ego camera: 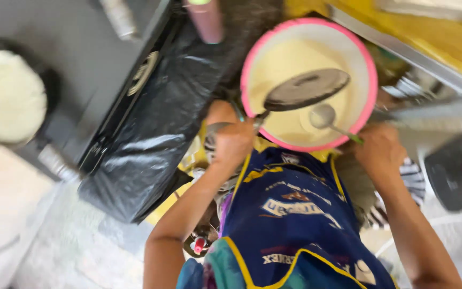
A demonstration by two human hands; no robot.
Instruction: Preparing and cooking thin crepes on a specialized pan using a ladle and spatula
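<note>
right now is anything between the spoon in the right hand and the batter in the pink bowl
Nothing visible. The right hand holds the spoon with its bowl already over the pale batter inside the pink-rimmed bowl. The dark flat pan, held by the left hand, hovers beside the spoon, not under it.

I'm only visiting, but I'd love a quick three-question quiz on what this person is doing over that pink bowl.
1. True or false: the pink-rimmed bowl holds a pale batter.
2. Which hand holds the spoon? A) left hand B) right hand
3. Fill in: the left hand holds a flat, dark, round ______ over the bowl.

Key
1. True.
2. B; its green handle runs to the right hand.
3. Pan, or a skimmer; blur hides which.
</note>
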